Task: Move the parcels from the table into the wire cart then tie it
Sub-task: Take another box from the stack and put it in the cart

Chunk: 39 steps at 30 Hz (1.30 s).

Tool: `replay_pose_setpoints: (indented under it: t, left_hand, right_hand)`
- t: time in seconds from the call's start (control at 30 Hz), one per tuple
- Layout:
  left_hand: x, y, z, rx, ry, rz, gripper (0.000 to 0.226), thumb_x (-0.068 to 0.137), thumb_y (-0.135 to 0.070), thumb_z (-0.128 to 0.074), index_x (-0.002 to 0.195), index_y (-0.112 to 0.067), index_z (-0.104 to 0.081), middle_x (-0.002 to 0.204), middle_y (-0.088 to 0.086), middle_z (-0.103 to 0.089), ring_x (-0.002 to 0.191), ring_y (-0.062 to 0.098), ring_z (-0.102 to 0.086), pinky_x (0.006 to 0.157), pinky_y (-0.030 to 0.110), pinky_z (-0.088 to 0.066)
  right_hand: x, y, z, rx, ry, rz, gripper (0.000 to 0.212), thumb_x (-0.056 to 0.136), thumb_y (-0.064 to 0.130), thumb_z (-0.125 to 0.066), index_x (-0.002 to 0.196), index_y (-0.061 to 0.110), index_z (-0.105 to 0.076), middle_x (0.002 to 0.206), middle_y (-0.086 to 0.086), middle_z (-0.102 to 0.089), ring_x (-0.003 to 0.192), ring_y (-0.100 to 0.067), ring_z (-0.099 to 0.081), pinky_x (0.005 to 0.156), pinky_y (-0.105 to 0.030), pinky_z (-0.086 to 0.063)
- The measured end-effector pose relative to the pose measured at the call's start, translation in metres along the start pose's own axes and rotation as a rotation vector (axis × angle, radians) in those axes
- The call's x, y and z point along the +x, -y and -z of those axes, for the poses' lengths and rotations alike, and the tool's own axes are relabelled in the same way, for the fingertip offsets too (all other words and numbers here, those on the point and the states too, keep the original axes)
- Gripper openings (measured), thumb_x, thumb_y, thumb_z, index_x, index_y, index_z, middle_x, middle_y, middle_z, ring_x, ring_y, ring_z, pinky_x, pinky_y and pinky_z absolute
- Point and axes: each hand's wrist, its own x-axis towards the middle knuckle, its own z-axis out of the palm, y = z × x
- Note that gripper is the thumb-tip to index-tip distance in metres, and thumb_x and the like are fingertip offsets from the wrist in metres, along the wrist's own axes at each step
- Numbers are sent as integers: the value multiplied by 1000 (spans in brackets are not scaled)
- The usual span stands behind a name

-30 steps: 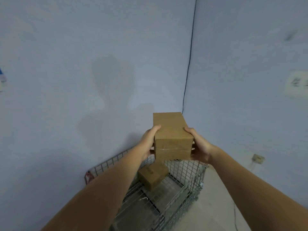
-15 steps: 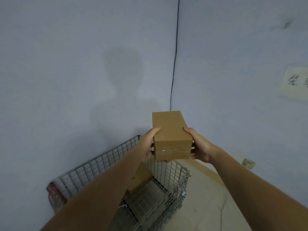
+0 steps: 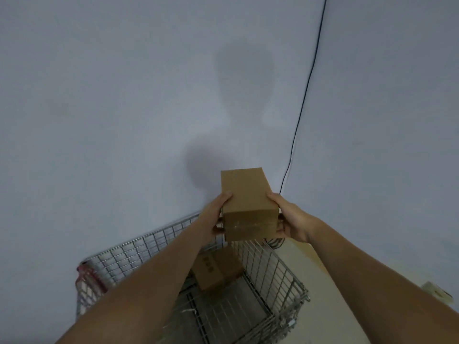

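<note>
Two pale blue-grey walls (image 3: 124, 108) meet in a corner, and a thin black cable (image 3: 306, 90) runs down that corner to the floor (image 3: 330, 289), which is light beige. A small pale fitting (image 3: 436, 290) sits low on the right wall. A shadow falls on the left wall above the hands.

The wire cart (image 3: 280, 276) stands on the floor in this corner, its far edge near the left wall, with a red part (image 3: 90, 278) at its left end. One small box (image 3: 217, 270) lies tilted on the cart's bottom, toward the far side.

A taller box (image 3: 248, 204) is held in the air above the cart's far edge. The left hand (image 3: 217, 217) grips its left side and the right hand (image 3: 291, 220) its right side, thumbs on top and fingers curled under the near end; the grip of both hands is closed on this box, which touches nothing else.
</note>
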Motion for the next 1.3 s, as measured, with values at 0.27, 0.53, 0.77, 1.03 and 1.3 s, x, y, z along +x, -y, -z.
replay_pose_setpoints:
  t: [0.27, 0.53, 0.77, 1.03, 1.3]
  left_hand:
    - [81, -2, -5, -74, -137, -18, 77, 77, -66, -72, 142, -30, -50, 118, 6, -70, 93, 25, -73, 65, 37, -62]
    - [199, 39, -6, -9, -424, 45, 62, 84, -62, -69, 125, -19, -50, 115, 4, -65, 101, 23, -67, 90, 53, -58]
    - [283, 122, 29, 2, -589, 182, 41, 93, -50, -66, 120, -21, -59, 107, 0, -69, 90, 16, -69, 61, 25, -58]
    - [390, 284, 91, 90, -667, 302, 41, 101, -44, -54, 130, -17, -65, 103, 2, -69, 93, 23, -67, 82, 36, -54]
    - [493, 418, 125, 228, -699, 362, 36, 97, -45, -59, 120, -17, -65, 92, -5, -69, 73, 3, -60, 55, 20, -40]
  right_hand:
    - [112, 18, 24, 14, 58, -86, 60, 85, 68, -64, 122, 20, -65, 124, -19, -69, 108, -39, -71, 91, -55, -60]
    - [252, -3, 43, -58, 105, -213, 45, 90, 65, -61, 112, 25, -62, 120, -10, -69, 109, -34, -67, 97, -51, -57]
    - [352, -83, 23, -178, 65, -319, 44, 100, 59, -51, 128, 25, -56, 113, 3, -68, 97, -15, -67, 63, -26, -57]
    - [470, -230, -23, -249, 56, -443, 61, 99, 47, -59, 152, 24, -41, 142, -6, -57, 117, -27, -61, 105, -49, -52]
    - [571, -354, -29, -387, -205, -397, 70, 93, 34, -67, 153, 17, -36, 150, -16, -46, 123, -37, -56, 100, -49, -52]
